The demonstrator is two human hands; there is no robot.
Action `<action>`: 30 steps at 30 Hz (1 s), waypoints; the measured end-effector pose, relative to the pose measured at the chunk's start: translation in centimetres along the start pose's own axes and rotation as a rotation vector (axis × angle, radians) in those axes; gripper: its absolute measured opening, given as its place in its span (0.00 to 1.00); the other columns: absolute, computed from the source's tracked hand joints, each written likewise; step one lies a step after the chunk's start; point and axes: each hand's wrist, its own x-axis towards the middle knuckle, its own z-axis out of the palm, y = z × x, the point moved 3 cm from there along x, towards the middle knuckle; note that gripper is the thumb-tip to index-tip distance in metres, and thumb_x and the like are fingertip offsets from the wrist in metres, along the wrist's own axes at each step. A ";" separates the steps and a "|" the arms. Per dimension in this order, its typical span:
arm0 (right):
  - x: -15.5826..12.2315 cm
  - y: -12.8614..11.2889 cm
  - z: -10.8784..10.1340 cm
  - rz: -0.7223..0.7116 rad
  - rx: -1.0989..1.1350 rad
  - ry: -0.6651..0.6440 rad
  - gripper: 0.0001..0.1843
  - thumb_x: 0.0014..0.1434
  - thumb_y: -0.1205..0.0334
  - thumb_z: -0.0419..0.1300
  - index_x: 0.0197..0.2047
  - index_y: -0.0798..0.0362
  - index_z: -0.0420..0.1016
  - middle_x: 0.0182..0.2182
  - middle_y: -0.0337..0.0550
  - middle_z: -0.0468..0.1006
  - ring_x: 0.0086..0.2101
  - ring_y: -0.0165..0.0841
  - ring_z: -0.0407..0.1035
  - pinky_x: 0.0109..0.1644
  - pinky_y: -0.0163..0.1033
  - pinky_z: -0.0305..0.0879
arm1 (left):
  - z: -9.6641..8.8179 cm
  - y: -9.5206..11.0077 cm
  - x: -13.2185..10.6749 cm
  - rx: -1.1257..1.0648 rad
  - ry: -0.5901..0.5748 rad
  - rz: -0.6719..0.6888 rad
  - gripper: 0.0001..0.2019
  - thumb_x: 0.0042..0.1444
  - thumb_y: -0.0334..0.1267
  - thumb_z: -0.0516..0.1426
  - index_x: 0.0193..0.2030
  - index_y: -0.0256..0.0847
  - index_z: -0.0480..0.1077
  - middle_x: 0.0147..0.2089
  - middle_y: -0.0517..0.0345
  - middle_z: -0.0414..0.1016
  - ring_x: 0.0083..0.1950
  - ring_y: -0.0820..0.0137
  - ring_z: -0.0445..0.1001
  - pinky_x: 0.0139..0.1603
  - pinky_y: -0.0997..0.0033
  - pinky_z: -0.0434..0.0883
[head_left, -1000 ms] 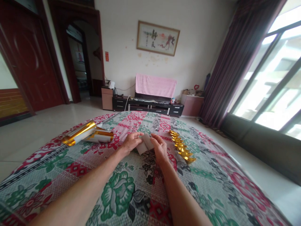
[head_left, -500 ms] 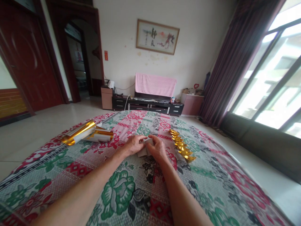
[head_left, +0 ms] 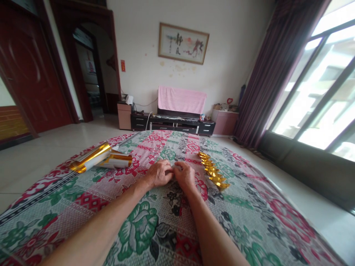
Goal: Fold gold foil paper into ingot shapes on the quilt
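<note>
My left hand (head_left: pixel 161 173) and my right hand (head_left: pixel 185 175) meet above the middle of the tablecloth, fingertips bent inward and pinched close together. Between them is a small folded piece of paper (head_left: pixel 174 167), now almost wholly covered by the fingers. To the right of my right hand, a row of several folded gold foil paper ingots (head_left: pixel 213 171) runs away from me. Sheets of gold foil paper with white backs (head_left: pixel 94 158) lie loosely curled on the left, well apart from my left hand.
A flowered cloth (head_left: pixel 138 229) in red, green and grey covers the round-edged table. Beyond it stands a low black TV cabinet (head_left: pixel 183 127) with a pink towel (head_left: pixel 181 99) over the screen. A dark curtain (head_left: pixel 263 74) and window are on the right.
The pale paper that showed below and between my hands is now mostly hidden by my fingers. My left hand has closed further around it. The view has shifted slightly.
</note>
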 end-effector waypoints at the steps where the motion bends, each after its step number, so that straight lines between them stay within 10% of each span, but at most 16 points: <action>1: 0.0 -0.1 -0.1 0.013 -0.025 0.002 0.14 0.49 0.65 0.54 0.38 0.51 0.78 0.36 0.46 0.78 0.38 0.37 0.71 0.46 0.40 0.62 | 0.0 0.1 -0.1 0.009 -0.017 0.027 0.06 0.47 0.34 0.56 0.30 0.42 0.75 0.36 0.52 0.72 0.41 0.65 0.69 0.45 0.68 0.65; 30: -0.4 -0.4 -1.3 0.081 -0.233 0.065 0.23 0.44 0.67 0.55 0.46 0.58 0.72 0.32 0.45 0.77 0.30 0.33 0.70 0.38 0.35 0.64 | 0.3 -0.5 -0.7 0.108 -0.019 0.152 0.09 0.50 0.30 0.53 0.33 0.41 0.74 0.41 0.55 0.73 0.45 0.66 0.69 0.50 0.67 0.66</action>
